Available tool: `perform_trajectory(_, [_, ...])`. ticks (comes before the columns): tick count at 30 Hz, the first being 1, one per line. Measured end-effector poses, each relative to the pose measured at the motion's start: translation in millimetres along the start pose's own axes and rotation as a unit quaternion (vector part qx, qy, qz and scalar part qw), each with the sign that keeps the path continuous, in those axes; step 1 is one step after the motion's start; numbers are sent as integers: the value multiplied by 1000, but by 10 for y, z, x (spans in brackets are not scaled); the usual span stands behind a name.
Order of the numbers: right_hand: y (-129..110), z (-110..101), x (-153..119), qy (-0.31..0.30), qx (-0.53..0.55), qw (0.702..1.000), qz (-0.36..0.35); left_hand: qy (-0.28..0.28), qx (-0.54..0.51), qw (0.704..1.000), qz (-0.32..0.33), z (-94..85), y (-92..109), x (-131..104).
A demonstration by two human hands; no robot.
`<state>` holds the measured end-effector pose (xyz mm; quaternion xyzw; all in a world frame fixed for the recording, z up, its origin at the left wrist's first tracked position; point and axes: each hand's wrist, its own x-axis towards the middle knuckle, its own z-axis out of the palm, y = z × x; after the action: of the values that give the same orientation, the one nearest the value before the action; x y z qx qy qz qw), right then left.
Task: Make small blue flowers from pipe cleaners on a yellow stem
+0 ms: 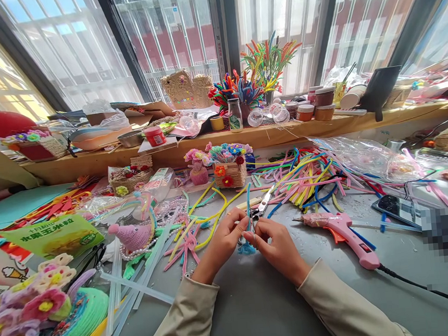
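Observation:
My left hand (228, 235) pinches a light blue pipe cleaner (249, 200) that stands upright above the fingertips. Close against it, my right hand (275, 244) has thumb and forefinger closed at the lower part of the same pipe cleaner. Fluffy blue strands (247, 248) show just under the fingers; whether they join the pipe cleaner is hidden. Scissors (265, 202) with open-looking silver blades lie right behind the hands, their handles partly covered. A pink glue gun (341, 228) rests on the table to the right of my right hand.
Glue sticks (138, 288) and a purple knitted cone (131, 236) lie left. A heap of colourful pipe cleaners (307, 176) spreads behind the hands, beside a flower basket (230, 173). Phone (396, 210) and glue gun cord (418, 284) are right. A crowded ledge (190, 146) runs under the windows.

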<state>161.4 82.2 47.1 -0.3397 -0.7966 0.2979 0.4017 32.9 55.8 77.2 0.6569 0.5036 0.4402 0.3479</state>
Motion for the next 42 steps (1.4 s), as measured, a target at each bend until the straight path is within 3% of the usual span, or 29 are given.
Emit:
perform_trajectory(7, [22, 8, 1, 17, 0, 1000, -5, 8, 2, 1000, -1, 0, -29, 4])
perform_trajectory(15, [-28, -10, -8, -33, 24, 999, 2, 6, 5, 1000, -5, -4, 6, 1])
perform_trajectory(23, [23, 12, 7, -39, 14, 999, -8, 3, 7, 1000, 0, 1, -11, 9])
perform_trajectory(34, [42, 28, 29, -33, 30, 999, -4, 42, 22, 999, -1, 2, -38, 27])
perform_trajectory(42, [41, 28, 28, -20, 48, 999, -3, 107, 33, 993, -27, 8, -57, 44])
